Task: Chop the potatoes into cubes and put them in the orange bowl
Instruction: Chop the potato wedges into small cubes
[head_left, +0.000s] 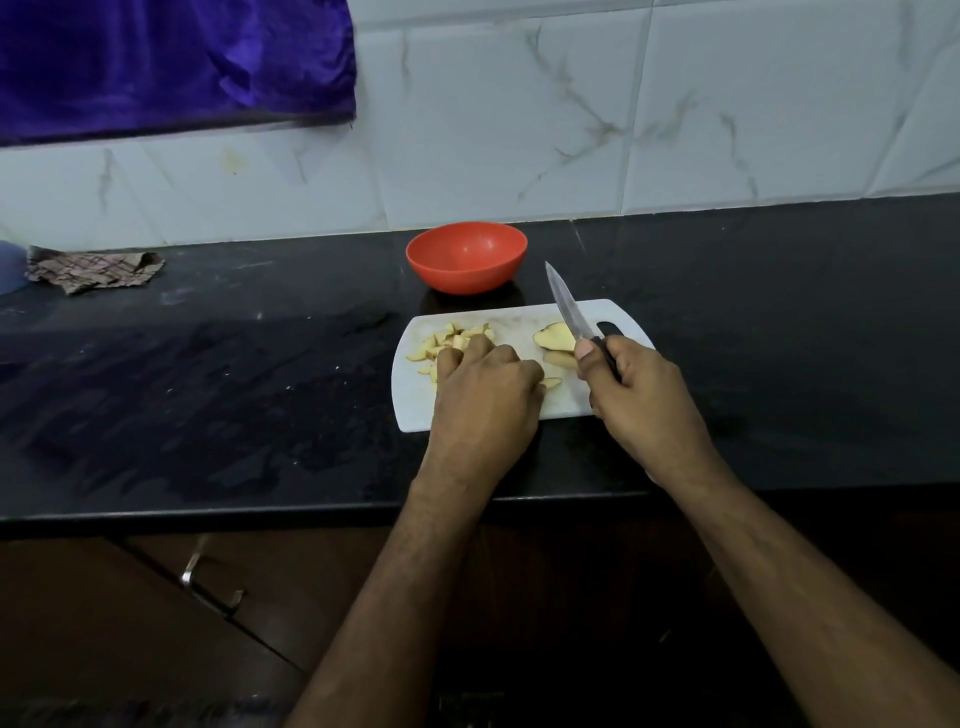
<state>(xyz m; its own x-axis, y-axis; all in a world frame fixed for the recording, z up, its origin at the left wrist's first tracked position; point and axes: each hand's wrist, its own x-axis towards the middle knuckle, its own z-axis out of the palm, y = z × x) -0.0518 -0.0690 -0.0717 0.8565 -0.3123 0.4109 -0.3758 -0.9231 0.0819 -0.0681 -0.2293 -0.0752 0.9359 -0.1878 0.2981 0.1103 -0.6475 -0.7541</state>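
In the head view, a white cutting board lies at the centre of the frame on a black counter, and the left hand rests on it with fingers curled over a pile of potato pieces at the board's left end. The right hand grips a knife by its black handle, blade pointing up and away above two larger potato chunks. The orange bowl stands just above the board, a checked cloth lies at the left edge, a purple cloth hangs upper left, and no writing can be read.
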